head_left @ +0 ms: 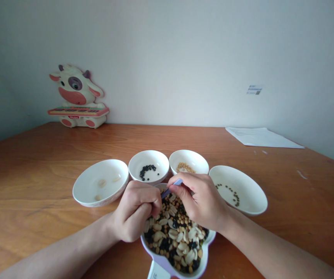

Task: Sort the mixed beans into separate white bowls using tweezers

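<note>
My right hand [200,199] is closed in a pinch on a slim purple tool [177,182], its exact kind hidden by the fingers. At the tool's lower end, my left hand [139,209] is closed with curled fingers against it. Both hands are over a purple-and-white lobed bowl [210,239] filled with mixed peanut halves [181,237], black beans and yellow beans. Behind the hands, a white bowl [161,155] contains black beans [147,169]; another white bowl [199,155] has yellow beans [185,167].
At left, a white bowl [81,190] holds a few pale pieces, apparently peanut halves [102,183]. The right-hand bowl [255,195] holds small greenish beans [235,197]. A cow-shaped toy keyboard [78,110] and some papers [262,137] sit along the wall on the wooden table [33,166].
</note>
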### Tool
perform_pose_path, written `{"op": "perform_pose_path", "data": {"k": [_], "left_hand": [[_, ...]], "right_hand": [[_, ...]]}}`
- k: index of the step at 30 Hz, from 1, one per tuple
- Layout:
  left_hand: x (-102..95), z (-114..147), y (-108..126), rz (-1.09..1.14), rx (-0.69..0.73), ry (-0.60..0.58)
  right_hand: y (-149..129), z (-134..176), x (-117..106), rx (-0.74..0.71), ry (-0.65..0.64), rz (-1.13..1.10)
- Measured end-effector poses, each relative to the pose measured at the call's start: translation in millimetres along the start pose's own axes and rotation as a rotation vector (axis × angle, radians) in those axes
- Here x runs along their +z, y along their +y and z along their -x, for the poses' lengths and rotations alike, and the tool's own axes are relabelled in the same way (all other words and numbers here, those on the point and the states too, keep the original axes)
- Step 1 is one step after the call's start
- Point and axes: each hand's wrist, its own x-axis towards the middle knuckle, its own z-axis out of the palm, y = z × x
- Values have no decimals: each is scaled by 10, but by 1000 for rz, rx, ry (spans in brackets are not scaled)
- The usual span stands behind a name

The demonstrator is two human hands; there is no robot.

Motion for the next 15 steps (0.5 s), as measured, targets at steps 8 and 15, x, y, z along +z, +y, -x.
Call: {"op": "perform_pose_path", "data": {"k": [8,15], "left_hand": [[-1,5,3,1,7,7],[12,-13,17,-3,18,7]], "right_hand": [[-11,12,-6,-19,113,-16],[-10,8,-3,47,24,14]]}}
